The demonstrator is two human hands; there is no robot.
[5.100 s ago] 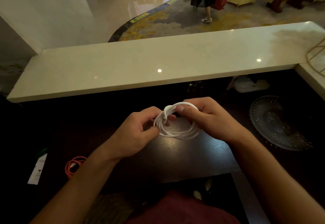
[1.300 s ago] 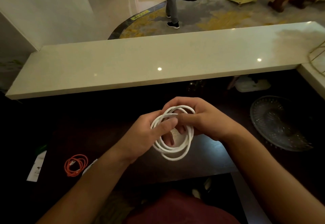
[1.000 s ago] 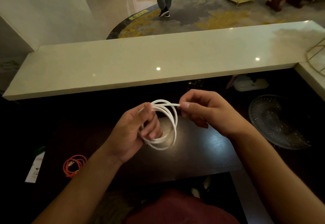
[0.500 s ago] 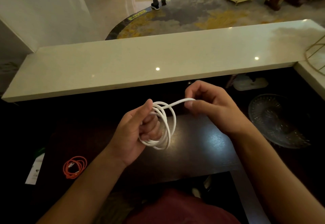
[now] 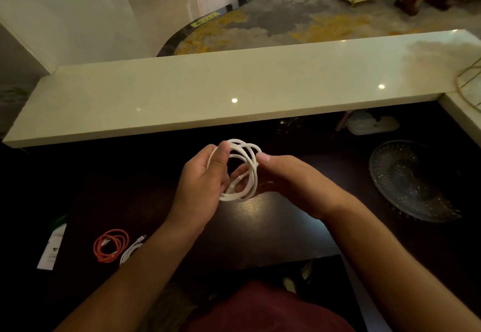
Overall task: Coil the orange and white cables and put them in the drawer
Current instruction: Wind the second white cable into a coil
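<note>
A white cable [image 5: 247, 165] wound into a loose coil hangs above the dark desk [image 5: 260, 227], between both hands. My left hand [image 5: 203, 183] grips the coil's left side, thumb on top. My right hand [image 5: 283, 178] pinches the coil's right side with thumb and fingers. A coiled orange cable [image 5: 112, 245] lies flat on the desk at the lower left. Beside it lies another white cable [image 5: 131, 249], partly hidden by my left forearm. No drawer is visible.
A pale stone counter [image 5: 234, 92] runs across above the desk. A glass dish [image 5: 413, 180] sits at the right. A white paper tag [image 5: 52, 249] lies at the far left edge. A white object [image 5: 372, 125] rests under the counter at the right.
My right hand pulled the cable's free end out to the right, then came back against the coil. The loops are now held between both hands.
</note>
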